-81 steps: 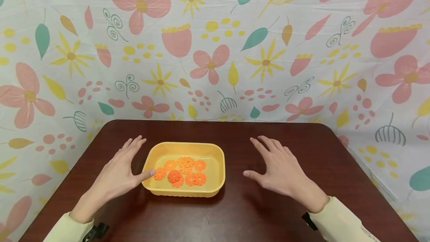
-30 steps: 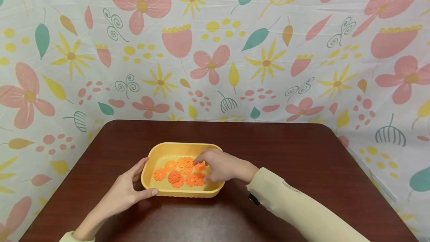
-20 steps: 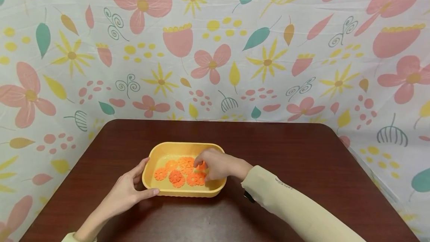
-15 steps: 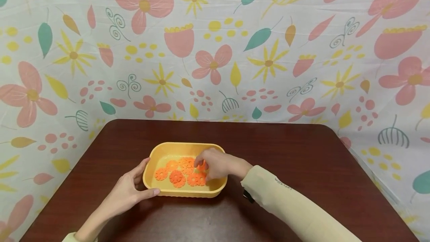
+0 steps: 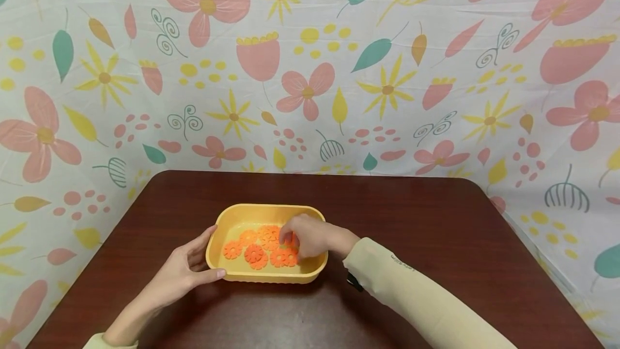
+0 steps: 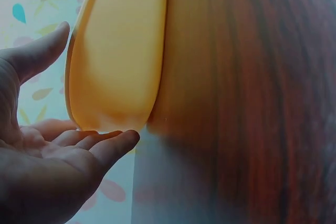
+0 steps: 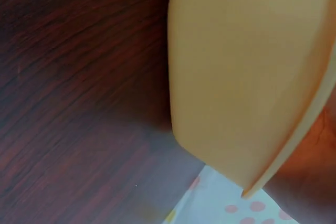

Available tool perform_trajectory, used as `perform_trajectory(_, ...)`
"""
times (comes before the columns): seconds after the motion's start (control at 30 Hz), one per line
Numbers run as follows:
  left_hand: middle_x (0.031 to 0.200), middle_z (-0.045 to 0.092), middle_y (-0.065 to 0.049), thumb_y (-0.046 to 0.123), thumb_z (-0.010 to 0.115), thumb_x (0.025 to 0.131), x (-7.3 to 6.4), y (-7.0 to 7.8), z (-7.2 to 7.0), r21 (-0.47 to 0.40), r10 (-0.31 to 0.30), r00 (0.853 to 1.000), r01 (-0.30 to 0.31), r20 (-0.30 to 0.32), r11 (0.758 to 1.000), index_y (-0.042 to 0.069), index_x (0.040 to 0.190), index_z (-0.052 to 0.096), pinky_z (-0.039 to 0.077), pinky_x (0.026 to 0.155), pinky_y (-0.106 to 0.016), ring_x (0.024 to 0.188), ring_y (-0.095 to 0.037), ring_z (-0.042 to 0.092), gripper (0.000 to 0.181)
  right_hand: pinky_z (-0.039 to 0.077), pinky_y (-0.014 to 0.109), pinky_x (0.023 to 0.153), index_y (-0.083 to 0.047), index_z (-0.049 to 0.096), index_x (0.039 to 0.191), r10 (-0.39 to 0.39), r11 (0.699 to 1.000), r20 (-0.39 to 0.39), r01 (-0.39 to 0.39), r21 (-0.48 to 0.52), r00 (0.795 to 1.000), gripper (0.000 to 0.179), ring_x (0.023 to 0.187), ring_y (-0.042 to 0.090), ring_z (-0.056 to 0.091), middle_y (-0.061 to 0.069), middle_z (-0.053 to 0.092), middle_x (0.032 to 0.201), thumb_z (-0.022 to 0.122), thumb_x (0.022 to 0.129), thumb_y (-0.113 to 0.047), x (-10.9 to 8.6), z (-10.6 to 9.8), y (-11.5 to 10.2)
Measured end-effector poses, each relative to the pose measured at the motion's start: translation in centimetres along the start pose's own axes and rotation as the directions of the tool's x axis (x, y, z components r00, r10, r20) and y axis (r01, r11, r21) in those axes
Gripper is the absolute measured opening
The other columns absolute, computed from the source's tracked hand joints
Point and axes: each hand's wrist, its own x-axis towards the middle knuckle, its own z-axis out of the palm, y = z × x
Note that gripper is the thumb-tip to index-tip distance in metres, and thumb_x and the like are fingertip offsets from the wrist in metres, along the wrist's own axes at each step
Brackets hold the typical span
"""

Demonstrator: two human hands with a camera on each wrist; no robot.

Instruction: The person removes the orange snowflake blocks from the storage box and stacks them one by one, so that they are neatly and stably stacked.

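Observation:
A yellow plastic tray sits on the dark wooden table, with several flat orange notched discs shaped like flowers lying in it. My left hand is at the tray's left end: the thumb touches the front corner of the rim and the fingers lie along the end wall. In the left wrist view, the left hand's palm and fingers meet the end of the tray, the thumb beside its wall. My right hand reaches down inside the right end, fingers bent over the orange discs there. I cannot tell whether it holds one.
The brown table reaches back to a white curtain printed with flowers and leaves. The right wrist view shows mostly the tray's outer wall, which hides nearly all of the right hand.
Since the earliest frame, the left hand has come to the tray's left end and the right hand has moved left into the tray. Over the last second both have barely moved.

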Motion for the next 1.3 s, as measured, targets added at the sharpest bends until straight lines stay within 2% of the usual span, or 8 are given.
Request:
perform_trajectory(0.17, 0.170, 0.023, -0.021, 0.014, 0.087, 0.088, 0.0, -0.5, -0.2, -0.025, -0.029, 1.000, 0.029, 0.010, 0.999, 0.002, 0.167, 0.025, 0.053, 0.100, -0.032, 0.148, -0.042, 0.036, 0.100, 0.050, 0.024, 0.083, -0.016, 0.076, 0.098, 0.033, 0.998, 0.006, -0.033, -0.049, 0.999, 0.043, 0.086, 0.011, 0.056, -0.004, 0.067, 0.095, 0.089, 0.067, 0.012, 0.2, 0.6, -0.1)
perform_trajectory(0.3, 0.170, 0.023, -0.023, 0.013, 0.087, 0.089, 0.0, -0.4, -0.4, -0.040, -0.012, 1.000, 0.013, 0.017, 0.999, 0.001, 0.166, 0.024, 0.052, 0.099, -0.030, 0.147, -0.044, 0.037, 0.100, 0.049, 0.024, 0.083, -0.017, 0.075, 0.095, 0.035, 0.997, -0.005, -0.035, -0.073, 0.999, 0.038, 0.087, 0.010, 0.057, -0.006, 0.066, 0.092, 0.090, 0.070, 0.008, 0.3, 0.8, -0.1)
perform_trajectory(0.5, 0.170, 0.022, -0.024, 0.011, 0.085, 0.090, 0.0, -0.3, -0.4, -0.052, 0.002, 1.000, -0.001, 0.019, 0.999, 0.000, 0.166, 0.024, 0.052, 0.098, -0.029, 0.147, -0.045, 0.038, 0.099, 0.050, 0.026, 0.081, -0.016, 0.075, 0.098, 0.021, 0.999, -0.040, -0.023, -0.040, 0.999, 0.031, 0.089, 0.013, 0.059, -0.004, 0.066, 0.094, 0.093, 0.077, -0.003, 0.6, 1.1, -0.1)
perform_trajectory(0.67, 0.170, 0.021, -0.024, 0.010, 0.085, 0.090, 0.0, -0.2, -0.3, -0.060, -0.011, 1.000, 0.012, 0.022, 0.998, 0.000, 0.167, 0.022, 0.051, 0.100, -0.030, 0.148, -0.044, 0.037, 0.099, 0.050, 0.027, 0.082, -0.013, 0.075, 0.106, 0.041, 0.999, -0.052, -0.041, 0.000, 0.998, 0.038, 0.091, 0.015, 0.060, -0.002, 0.067, 0.098, 0.097, 0.076, -0.008, 0.8, 1.2, -0.1)
perform_trajectory(0.8, 0.170, 0.021, -0.024, 0.010, 0.085, 0.090, 0.0, -0.2, -0.3, -0.060, -0.007, 1.000, 0.009, 0.023, 0.998, -0.001, 0.166, 0.022, 0.051, 0.100, -0.029, 0.147, -0.044, 0.037, 0.099, 0.050, 0.027, 0.087, -0.013, 0.076, 0.111, 0.064, 0.998, -0.039, -0.064, 0.005, 0.997, 0.043, 0.095, 0.015, 0.061, -0.003, 0.066, 0.101, 0.097, 0.074, -0.005, 0.8, 1.1, -0.2)
perform_trajectory(1.0, 0.170, 0.022, -0.024, 0.011, 0.085, 0.090, -0.1, -0.2, -0.3, -0.059, -0.003, 1.000, 0.005, 0.020, 0.998, 0.000, 0.166, 0.023, 0.052, 0.100, -0.030, 0.147, -0.044, 0.038, 0.099, 0.050, 0.026, 0.087, -0.014, 0.076, 0.107, 0.063, 0.998, -0.028, -0.063, -0.005, 0.998, 0.040, 0.095, 0.015, 0.060, -0.003, 0.066, 0.099, 0.094, 0.075, 0.002, 0.9, 1.0, -0.1)
perform_trajectory(1.3, 0.170, 0.021, -0.024, 0.011, 0.085, 0.090, -0.1, -0.1, -0.3, -0.057, -0.011, 1.000, 0.012, 0.020, 0.998, 0.000, 0.166, 0.023, 0.053, 0.101, -0.033, 0.147, -0.045, 0.038, 0.099, 0.049, 0.026, 0.083, -0.016, 0.074, 0.102, 0.089, 0.996, -0.023, -0.089, -0.002, 0.996, 0.037, 0.089, 0.012, 0.056, -0.004, 0.064, 0.095, 0.094, 0.075, 0.000, 1.0, 1.0, 0.0)
